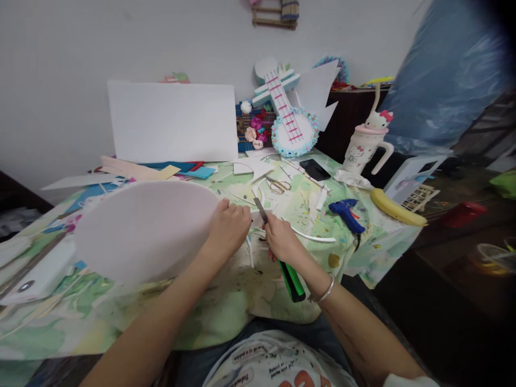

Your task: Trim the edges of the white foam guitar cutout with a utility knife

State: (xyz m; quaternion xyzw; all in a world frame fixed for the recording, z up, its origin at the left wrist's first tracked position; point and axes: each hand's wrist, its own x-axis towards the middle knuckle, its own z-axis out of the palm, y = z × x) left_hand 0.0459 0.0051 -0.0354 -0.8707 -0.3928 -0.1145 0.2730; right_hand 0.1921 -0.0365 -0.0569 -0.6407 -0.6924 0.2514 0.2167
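Note:
My left hand (229, 227) is closed on the right end of a large, rounded white foam board (145, 231), which is tilted above the table on the left. In my right hand (282, 237) is a green and black utility knife (292, 282). Its blade points up and away from me, just right of my left fist, and is close to a pale narrow piece between the hands. Whether the blade touches that piece I cannot tell. Thin curved white foam strips (316, 237) lie beside my right hand. Beyond the hands are gold-handled scissors (279, 186).
A blue glue gun (346, 212), a banana (397, 208), a phone (315, 169) and a lidded mug (360, 150) stand or lie to the right. At the back lean a white rectangular board (173, 123) and a decorated guitar-shaped craft (296, 131). Scraps lie about the table.

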